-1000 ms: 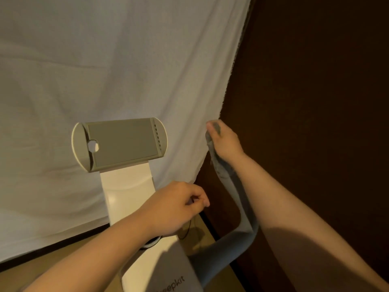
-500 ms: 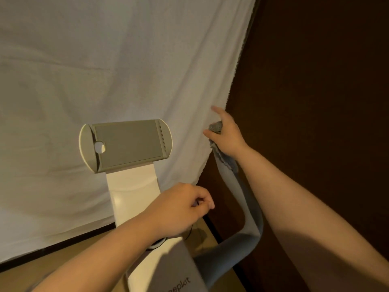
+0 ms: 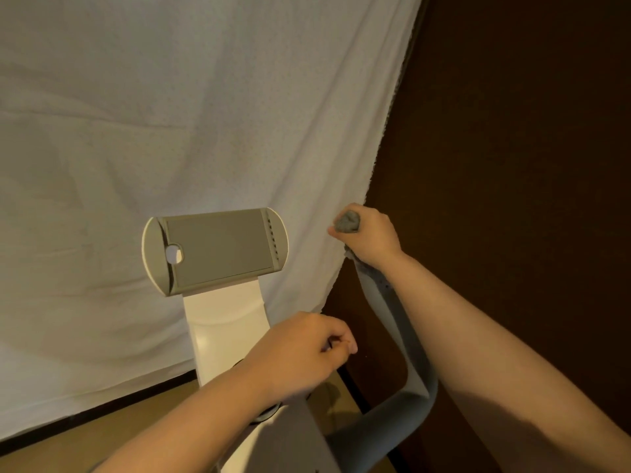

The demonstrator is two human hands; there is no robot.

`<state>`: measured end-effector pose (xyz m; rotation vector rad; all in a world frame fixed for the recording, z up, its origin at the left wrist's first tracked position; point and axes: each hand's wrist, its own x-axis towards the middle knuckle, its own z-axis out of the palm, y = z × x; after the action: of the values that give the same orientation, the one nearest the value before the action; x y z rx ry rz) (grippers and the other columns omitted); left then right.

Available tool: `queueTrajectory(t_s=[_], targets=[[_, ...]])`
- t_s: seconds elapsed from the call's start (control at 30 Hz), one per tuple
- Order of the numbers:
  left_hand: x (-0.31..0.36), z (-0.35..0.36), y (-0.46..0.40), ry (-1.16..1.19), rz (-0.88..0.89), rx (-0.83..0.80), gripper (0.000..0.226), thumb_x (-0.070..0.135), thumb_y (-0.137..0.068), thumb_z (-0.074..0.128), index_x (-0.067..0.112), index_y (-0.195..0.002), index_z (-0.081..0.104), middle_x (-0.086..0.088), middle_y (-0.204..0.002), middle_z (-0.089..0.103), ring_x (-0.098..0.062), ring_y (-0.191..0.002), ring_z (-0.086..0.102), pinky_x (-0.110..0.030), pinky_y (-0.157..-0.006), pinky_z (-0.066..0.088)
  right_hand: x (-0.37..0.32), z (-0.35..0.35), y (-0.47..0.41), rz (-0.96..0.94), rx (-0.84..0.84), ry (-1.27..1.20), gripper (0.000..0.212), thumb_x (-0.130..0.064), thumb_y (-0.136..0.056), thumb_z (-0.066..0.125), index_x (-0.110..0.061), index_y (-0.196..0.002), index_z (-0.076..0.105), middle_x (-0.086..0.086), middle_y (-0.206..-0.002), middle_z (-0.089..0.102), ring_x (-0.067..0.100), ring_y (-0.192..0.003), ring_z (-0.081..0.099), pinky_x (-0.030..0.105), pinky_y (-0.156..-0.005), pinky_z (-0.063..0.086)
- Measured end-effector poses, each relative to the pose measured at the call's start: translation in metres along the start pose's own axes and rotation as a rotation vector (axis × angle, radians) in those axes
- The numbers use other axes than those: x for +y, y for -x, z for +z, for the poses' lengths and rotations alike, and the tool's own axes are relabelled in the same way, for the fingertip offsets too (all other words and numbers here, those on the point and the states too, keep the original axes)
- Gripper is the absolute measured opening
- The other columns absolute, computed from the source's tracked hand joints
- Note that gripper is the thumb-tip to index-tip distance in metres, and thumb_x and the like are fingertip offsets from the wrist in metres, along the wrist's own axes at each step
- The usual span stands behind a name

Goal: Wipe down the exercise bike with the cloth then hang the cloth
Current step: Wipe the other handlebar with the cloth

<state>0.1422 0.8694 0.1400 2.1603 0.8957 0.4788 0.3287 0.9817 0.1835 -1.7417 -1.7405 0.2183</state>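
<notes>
A white sheet (image 3: 170,114) hangs across the upper left and centre of the frame, with 1 exercise bike (image 3: 225,322) in front of it at lower centre. The bike shows 1 white column topped by 1 grey, oval-ended device tray (image 3: 215,250), and 1 grey handlebar (image 3: 403,356) that curves up along the right. There are 2 bare hands. The left hand (image 3: 300,353), at lower centre over the column, has its fingers curled in and holds nothing visible. Further right, at mid-frame, the right hand (image 3: 372,233) is clenched around the top end of the handlebar with 1 grey cloth (image 3: 348,222) bunched inside its grip, a wad of cloth poking out at the thumb side. A dark brown wall (image 3: 512,131) fills the right side.
</notes>
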Motion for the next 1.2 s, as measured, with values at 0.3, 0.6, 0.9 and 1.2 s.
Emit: queueTrajectory(t_s=[0.3, 0.6, 0.9, 1.2], targets=[[-0.002, 0.0, 0.0, -0.004, 0.002, 0.005, 0.019, 0.032, -0.097, 0.051, 0.036, -0.101, 0.069, 0.025, -0.083, 0.061, 0.006, -0.082, 0.057, -0.008, -0.064, 0.039, 0.006, 0.01, 0.005, 0.277, 0.151, -0.613, 0.02, -0.032, -0.085, 0.073, -0.015, -0.08, 0.063, 0.001, -0.072, 0.067, 0.014, -0.065, 0.063, 0.025, -0.057, 0.052], [-0.001, -0.001, 0.0, -0.004, -0.003, 0.001, 0.019, 0.031, -0.097, 0.052, 0.036, -0.1, 0.07, 0.02, -0.086, 0.066, 0.005, -0.081, 0.059, -0.013, -0.066, 0.043, 0.013, 0.006, 0.001, 0.326, 0.022, -0.692, 0.026, -0.035, -0.082, 0.074, -0.01, -0.084, 0.067, 0.005, -0.079, 0.071, 0.023, -0.076, 0.066, 0.032, -0.072, 0.057], [0.0, -0.002, 0.004, 0.005, -0.011, -0.001, 0.018, 0.032, -0.097, 0.052, 0.039, -0.099, 0.068, 0.018, -0.086, 0.067, 0.003, -0.08, 0.06, -0.017, -0.069, 0.047, 0.019, 0.007, 0.022, 0.333, 0.064, -0.437, 0.068, -0.08, -0.078, 0.042, -0.025, -0.112, 0.061, 0.007, -0.105, 0.069, 0.024, -0.098, 0.066, 0.038, -0.091, 0.052], [0.003, -0.002, 0.002, -0.002, 0.011, -0.004, 0.016, 0.032, -0.097, 0.053, 0.039, -0.098, 0.068, 0.017, -0.084, 0.066, -0.001, -0.079, 0.061, -0.027, -0.076, 0.052, 0.046, -0.018, 0.07, 0.47, -0.341, -0.214, 0.109, -0.095, -0.065, 0.034, -0.016, -0.138, 0.05, 0.011, -0.134, 0.058, 0.03, -0.119, 0.057, 0.044, -0.103, 0.044]])
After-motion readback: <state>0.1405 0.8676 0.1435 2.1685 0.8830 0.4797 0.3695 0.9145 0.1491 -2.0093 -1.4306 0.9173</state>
